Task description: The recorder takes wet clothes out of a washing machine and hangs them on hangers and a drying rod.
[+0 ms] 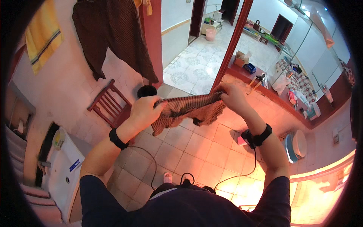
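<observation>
A brown ribbed, striped cloth garment (pixel 188 109) is stretched between my two hands in front of my body, its lower edge hanging in loose folds. My left hand (pixel 147 110) grips its left end, thumb along the top edge. At the right end, my right hand (pixel 232 98) is closed on a bunched corner. Both wrists wear black bands with cables running down. Above the garment and to its left, a dark brown garment (pixel 113 34) hangs near the wall.
A wooden chair (pixel 109 103) stands left of my left hand. At lower left is a white sink (pixel 61 173). A red ledge (pixel 297 109) bearing several objects runs along the right, with basins (pixel 299 143) below it. A doorway opens onto a tiled floor (pixel 195 63).
</observation>
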`<state>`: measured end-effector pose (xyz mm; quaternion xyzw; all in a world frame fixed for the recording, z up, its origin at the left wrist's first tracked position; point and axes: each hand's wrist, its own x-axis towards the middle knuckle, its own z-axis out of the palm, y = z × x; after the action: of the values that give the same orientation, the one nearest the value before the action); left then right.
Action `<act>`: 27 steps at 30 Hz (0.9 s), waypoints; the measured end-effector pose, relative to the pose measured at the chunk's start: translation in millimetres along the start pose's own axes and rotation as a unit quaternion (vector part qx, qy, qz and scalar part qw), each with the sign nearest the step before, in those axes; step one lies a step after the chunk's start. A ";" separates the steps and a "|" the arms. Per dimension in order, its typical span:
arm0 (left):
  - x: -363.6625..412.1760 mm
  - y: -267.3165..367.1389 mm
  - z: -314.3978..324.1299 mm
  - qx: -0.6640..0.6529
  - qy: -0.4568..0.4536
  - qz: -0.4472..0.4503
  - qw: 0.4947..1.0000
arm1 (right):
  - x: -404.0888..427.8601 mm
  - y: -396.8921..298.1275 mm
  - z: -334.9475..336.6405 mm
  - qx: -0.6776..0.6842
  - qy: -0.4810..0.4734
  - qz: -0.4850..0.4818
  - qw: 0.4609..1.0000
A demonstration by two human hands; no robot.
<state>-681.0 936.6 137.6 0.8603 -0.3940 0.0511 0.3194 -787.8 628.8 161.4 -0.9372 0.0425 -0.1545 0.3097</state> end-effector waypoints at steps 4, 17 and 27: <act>18.8 -22.5 -29.3 -0.003 0.108 0.006 0.994 | 40.3 -45.9 4.6 -0.047 0.041 -0.023 0.998; -8.1 -107.1 -41.6 -0.033 0.008 -0.106 0.994 | 111.5 -82.1 142.3 -0.241 -0.184 -0.139 0.943; -13.7 -174.8 -96.0 -0.207 0.174 -0.175 0.947 | 246.5 -131.9 135.2 -0.011 -0.425 -0.287 0.859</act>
<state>-550.5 1086.9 119.8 0.8082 -0.1773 0.0606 0.5583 -513.3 768.4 201.8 -0.8861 -0.3619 0.1772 0.2290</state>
